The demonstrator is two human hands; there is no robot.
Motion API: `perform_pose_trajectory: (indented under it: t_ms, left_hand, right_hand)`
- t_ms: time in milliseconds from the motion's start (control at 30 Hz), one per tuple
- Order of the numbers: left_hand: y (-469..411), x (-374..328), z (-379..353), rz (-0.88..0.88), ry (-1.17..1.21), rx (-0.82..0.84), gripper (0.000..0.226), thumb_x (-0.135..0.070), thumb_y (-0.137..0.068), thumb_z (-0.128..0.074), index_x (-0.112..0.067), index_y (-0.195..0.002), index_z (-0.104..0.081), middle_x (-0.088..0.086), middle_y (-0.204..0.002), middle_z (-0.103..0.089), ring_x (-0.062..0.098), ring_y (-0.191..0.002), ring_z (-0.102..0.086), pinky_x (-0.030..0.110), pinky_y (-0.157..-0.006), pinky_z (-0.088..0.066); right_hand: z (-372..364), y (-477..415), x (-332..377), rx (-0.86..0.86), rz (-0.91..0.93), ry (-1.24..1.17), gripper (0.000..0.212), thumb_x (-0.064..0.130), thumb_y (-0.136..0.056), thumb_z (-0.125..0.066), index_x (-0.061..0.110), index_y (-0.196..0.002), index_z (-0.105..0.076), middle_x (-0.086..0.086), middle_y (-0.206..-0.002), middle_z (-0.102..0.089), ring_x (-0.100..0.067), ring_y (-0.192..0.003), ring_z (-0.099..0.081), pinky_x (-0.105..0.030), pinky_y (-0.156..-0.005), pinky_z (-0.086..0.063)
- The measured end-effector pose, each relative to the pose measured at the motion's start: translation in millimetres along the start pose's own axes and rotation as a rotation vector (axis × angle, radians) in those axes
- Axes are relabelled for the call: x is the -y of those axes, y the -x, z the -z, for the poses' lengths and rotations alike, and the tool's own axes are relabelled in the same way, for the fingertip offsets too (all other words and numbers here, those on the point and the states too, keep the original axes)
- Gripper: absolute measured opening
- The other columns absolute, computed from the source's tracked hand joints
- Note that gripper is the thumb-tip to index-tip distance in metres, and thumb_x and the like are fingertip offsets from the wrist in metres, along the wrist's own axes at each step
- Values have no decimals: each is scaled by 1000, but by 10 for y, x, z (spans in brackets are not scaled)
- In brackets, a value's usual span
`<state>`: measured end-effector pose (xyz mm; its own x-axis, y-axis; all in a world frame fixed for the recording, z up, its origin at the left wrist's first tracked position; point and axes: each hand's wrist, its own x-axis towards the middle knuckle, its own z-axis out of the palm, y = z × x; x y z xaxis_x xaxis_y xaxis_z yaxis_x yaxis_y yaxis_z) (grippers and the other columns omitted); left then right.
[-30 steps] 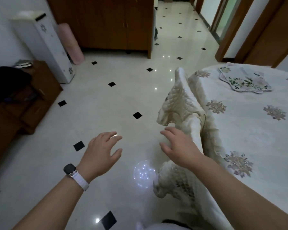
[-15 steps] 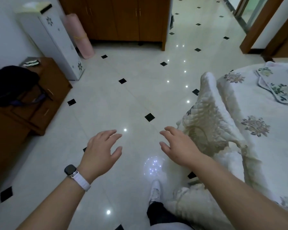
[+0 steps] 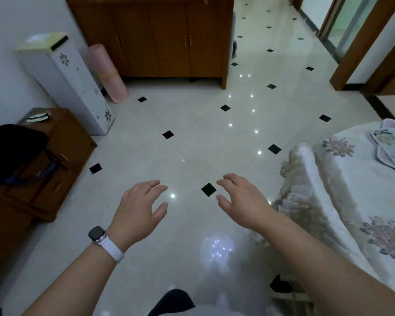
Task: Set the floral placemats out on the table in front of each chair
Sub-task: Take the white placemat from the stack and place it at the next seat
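We held our left hand [image 3: 139, 206] and right hand [image 3: 242, 201] out over the tiled floor [image 3: 192, 137], both empty, palms down, with the fingers loosely spread and slightly bent. The placemats [image 3: 390, 144] lay stacked flat on the table [image 3: 356, 183] at the far right, beyond the covered chair [image 3: 306, 179] and well apart from both hands. Their scalloped near edge ran from upper left to lower right, but the picture's edge cut off most of them, so we could not tell their long axis.

Placemats [image 3: 390, 147] on table [image 3: 360, 192] at right; chair [image 3: 306, 190] just left of it; 2 hands [image 3: 137, 208] [image 3: 242, 201] over floor [image 3: 192, 137]
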<state>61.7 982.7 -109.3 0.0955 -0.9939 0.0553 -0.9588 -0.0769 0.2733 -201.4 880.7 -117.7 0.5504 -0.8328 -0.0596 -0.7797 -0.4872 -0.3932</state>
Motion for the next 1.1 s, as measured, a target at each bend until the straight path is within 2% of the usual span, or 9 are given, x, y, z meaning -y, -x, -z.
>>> perform_pose_trajectory:
  t_ms: [167,300,600,933,1100]
  left_hand:
    - [-686,432,-27,-46,27,-13,52,-48,-84,-43,-22,-123,-65,2,-131,-62,25,-121,-54,44,-99,-39]
    - [-1344,873,-19,-103,76,-14,50,-45,-82,-45,-18,-118,-68,6,-126,-65,30,-116,-59,48,-96,-43]
    - [-2904,1670,151,-287,94,32,49,-44,-84,-45,-18,-118,-68,6,-126,-65,29,-117,-58,46,-97,-42]
    - [-4204,1522,-82,-427,132,104,50,-46,-85,-43,-21,-121,-66,3,-128,-64,25,-120,-55,46,-99,-39]
    - [-4960,1214,-289,-471,124,123,42,-37,-83,-56,-20,-120,-66,6,-131,-62,28,-118,-57,48,-96,-42]
  right_hand:
    - [-49,-727,23,22,-53,31,44,37,-97,-48,20,-137,-50,-1,-146,-44,-22,-131,-41,-35,-101,-38]
    - [-53,-1451,172,17,-83,53,44,38,-98,-48,19,-138,-50,-1,-146,-44,-22,-131,-41,-35,-102,-38]
    - [164,-2705,380,-81,-201,114,45,38,-98,-48,20,-139,-49,2,-142,-48,-21,-128,-44,-35,-100,-39]
    - [247,-3291,-97,-74,-392,54,45,40,-98,-46,20,-138,-48,1,-139,-51,-21,-125,-47,-34,-99,-41]
    - [410,-3707,-699,-103,-464,51,45,39,-98,-46,20,-138,-49,1,-137,-52,-22,-123,-48,-35,-96,-43]
